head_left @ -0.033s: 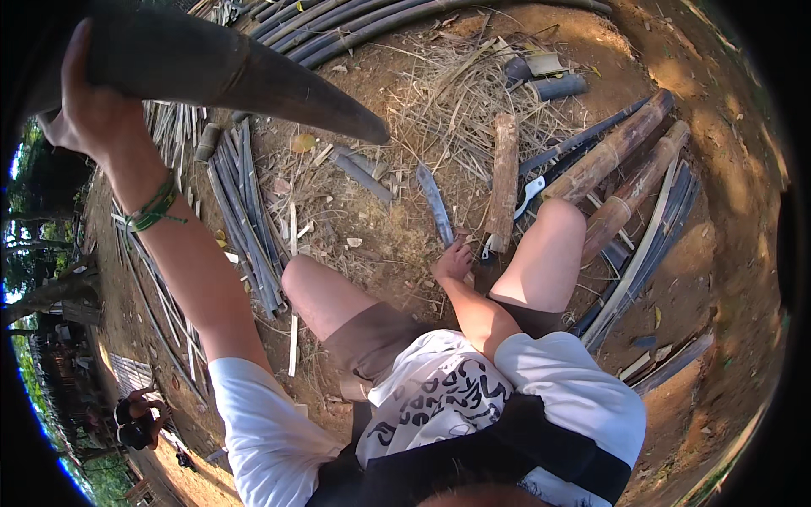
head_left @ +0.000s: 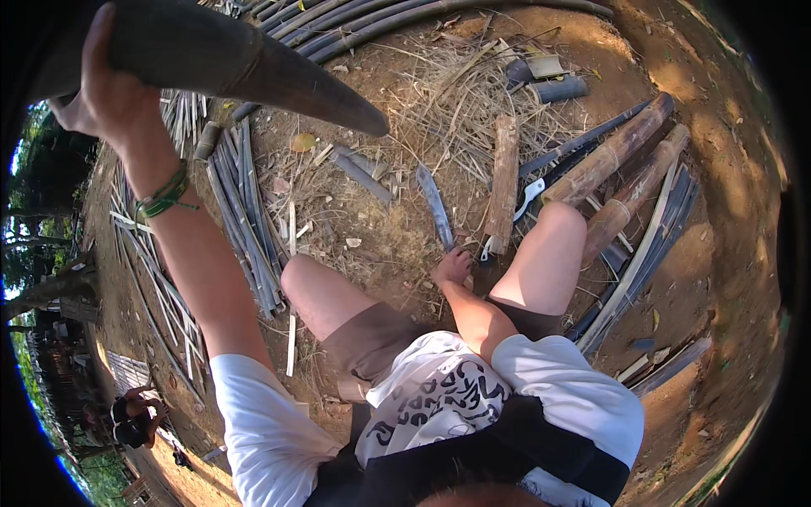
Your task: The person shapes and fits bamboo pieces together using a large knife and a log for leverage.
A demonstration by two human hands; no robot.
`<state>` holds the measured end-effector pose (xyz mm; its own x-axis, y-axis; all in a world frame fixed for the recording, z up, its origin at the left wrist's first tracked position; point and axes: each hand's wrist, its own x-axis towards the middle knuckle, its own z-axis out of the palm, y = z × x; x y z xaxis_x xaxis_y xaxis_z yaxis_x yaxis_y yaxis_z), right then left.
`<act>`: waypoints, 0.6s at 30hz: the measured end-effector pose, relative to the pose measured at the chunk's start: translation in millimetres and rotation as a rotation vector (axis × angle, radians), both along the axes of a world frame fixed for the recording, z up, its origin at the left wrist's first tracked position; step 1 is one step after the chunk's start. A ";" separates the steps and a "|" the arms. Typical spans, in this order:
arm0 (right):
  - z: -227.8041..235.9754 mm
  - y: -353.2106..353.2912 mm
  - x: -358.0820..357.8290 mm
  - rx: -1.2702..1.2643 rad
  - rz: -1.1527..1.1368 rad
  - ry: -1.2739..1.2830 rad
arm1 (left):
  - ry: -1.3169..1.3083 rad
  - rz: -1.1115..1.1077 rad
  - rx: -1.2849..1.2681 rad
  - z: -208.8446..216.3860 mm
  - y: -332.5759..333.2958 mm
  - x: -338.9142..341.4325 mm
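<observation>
My left hand is raised at the upper left, its fingers closed round a thick dark bamboo pole. The pole slants across the top left, its far end pointing down toward the middle. Low between my knees, my right hand grips a machete whose grey blade points away from me over the littered soil. Its handle is mostly hidden in my fist. Just right of the blade lies a rough brown wooden piece, and beyond it a white-handled tool.
Split dark bamboo strips lie left of my knees. Peeled bamboo logs and more curved strips lie right. A heap of pale shavings is ahead, long bamboo poles behind it. A person crouches far off at left.
My left hand and the near part of the bamboo pole have shifted slightly right and up. My right hand and the machete have hardly moved.
</observation>
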<state>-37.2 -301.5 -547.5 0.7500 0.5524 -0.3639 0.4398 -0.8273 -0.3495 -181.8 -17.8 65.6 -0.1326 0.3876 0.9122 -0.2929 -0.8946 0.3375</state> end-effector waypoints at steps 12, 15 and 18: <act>9.9 7.2 10.2 0.028 0.073 0.346 | 0.092 0.011 0.019 -111.2 -7.3 75.6; 18.3 27.8 30.9 0.221 -0.002 0.341 | 0.057 -0.009 0.054 -97.8 -9.2 87.8; 41.1 36.0 71.1 0.350 0.050 0.337 | 0.028 -0.079 0.033 -74.8 -39.6 88.0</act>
